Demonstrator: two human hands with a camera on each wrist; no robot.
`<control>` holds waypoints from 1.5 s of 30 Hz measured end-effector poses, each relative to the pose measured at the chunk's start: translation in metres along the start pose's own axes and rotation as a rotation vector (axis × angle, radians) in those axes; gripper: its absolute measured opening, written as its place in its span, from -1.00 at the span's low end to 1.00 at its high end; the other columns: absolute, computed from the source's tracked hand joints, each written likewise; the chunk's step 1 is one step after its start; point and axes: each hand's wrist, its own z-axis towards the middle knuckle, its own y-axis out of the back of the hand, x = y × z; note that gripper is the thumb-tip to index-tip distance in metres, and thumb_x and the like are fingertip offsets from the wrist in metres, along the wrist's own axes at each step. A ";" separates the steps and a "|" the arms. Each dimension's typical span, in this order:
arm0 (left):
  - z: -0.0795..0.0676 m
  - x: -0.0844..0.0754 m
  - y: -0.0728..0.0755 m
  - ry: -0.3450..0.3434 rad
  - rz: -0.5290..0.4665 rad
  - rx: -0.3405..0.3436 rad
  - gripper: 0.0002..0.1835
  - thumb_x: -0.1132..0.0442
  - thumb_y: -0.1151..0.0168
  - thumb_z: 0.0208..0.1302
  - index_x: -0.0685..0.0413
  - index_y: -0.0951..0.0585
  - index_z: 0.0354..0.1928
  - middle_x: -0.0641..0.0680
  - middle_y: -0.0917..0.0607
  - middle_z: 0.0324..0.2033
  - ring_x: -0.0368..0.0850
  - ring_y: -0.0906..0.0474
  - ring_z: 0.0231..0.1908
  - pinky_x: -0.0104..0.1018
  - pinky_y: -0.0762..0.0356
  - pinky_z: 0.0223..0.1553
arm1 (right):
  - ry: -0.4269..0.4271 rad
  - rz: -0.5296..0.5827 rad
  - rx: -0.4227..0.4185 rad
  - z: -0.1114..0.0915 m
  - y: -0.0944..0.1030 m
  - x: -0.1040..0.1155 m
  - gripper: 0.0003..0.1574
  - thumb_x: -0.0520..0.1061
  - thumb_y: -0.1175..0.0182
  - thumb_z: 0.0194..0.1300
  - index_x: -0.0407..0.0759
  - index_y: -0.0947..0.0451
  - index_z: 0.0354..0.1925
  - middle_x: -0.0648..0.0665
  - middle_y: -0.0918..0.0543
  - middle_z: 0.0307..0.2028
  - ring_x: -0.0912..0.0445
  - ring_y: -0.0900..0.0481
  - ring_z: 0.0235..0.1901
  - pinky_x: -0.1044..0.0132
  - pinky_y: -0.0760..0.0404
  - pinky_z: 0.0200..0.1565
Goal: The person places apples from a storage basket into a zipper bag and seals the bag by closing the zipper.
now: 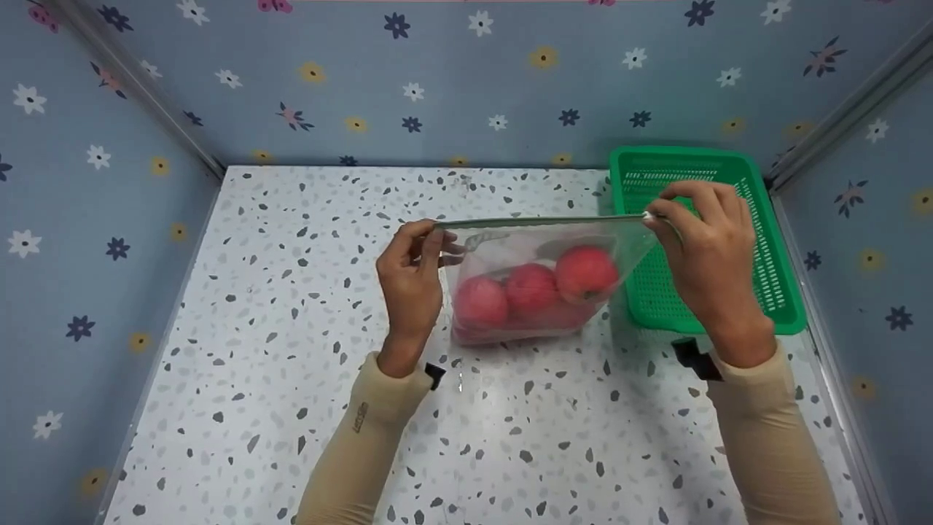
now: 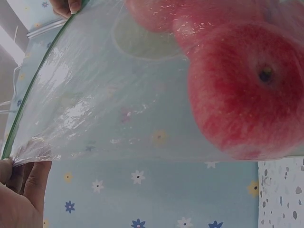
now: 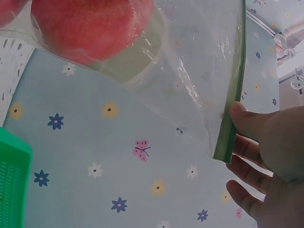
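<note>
A clear zip bag (image 1: 503, 248) with a green zip strip (image 3: 234, 85) along its top holds several red apples (image 1: 587, 268). My left hand (image 1: 414, 273) pinches the strip's left end, with the other fingers behind the film. At the opposite end, my right hand (image 1: 711, 244) pinches the strip between thumb and fingers, beside a small white piece (image 1: 647, 216). The strip is stretched nearly straight between both hands. In the left wrist view an apple (image 2: 247, 95) bulges against the film at the bag's lower part.
A green plastic basket (image 1: 791, 317) with slotted sides stands at the table's back right, partly behind my right hand. The speckled white table (image 1: 277, 292) is bounded by flowered blue panels (image 1: 466, 87) at the back and both sides.
</note>
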 end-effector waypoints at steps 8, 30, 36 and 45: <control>0.000 0.001 0.002 0.010 0.014 0.001 -0.89 0.57 -0.08 0.52 0.54 -0.58 -0.09 0.37 -0.72 -0.30 -0.22 -0.76 -0.34 -0.16 -0.81 -0.30 | -0.020 -0.007 0.002 -0.003 0.005 -0.007 -0.89 -0.27 -0.42 0.34 -0.31 -0.75 -0.18 -0.27 -0.66 0.02 -0.26 -0.47 0.04 -0.24 -0.41 0.11; -0.001 0.001 0.009 0.000 -0.038 0.066 -0.91 0.60 -0.08 0.50 0.58 -0.55 -0.11 0.39 -0.69 -0.34 -0.23 -0.75 -0.33 -0.20 -0.80 -0.31 | 0.028 0.078 0.114 -0.014 0.031 -0.016 -0.89 -0.38 -0.43 0.30 -0.36 -0.72 -0.19 -0.34 -0.62 0.03 -0.29 -0.45 0.03 -0.19 -0.40 0.09; -0.001 0.004 0.018 0.013 -0.101 0.172 -0.93 0.59 -0.10 0.49 0.54 -0.55 -0.14 0.24 -0.73 -0.35 -0.24 -0.76 -0.36 -0.24 -0.79 -0.32 | 0.067 0.294 0.269 -0.020 0.049 -0.024 -0.89 -0.42 -0.40 0.26 -0.31 -0.71 -0.24 -0.28 -0.65 -0.01 -0.08 -0.47 0.03 0.13 -0.37 0.15; -0.005 0.013 0.033 0.043 -0.278 0.360 -0.54 0.17 -0.25 0.56 0.61 -0.48 -0.17 -0.11 -0.75 -0.34 -0.24 -0.76 -0.39 -0.25 -0.77 -0.43 | 0.124 0.603 0.564 -0.032 0.056 -0.035 -0.73 -0.45 -0.30 0.30 -0.10 -0.68 -0.20 -0.06 -0.69 -0.04 0.19 -0.58 0.02 0.44 -0.47 0.09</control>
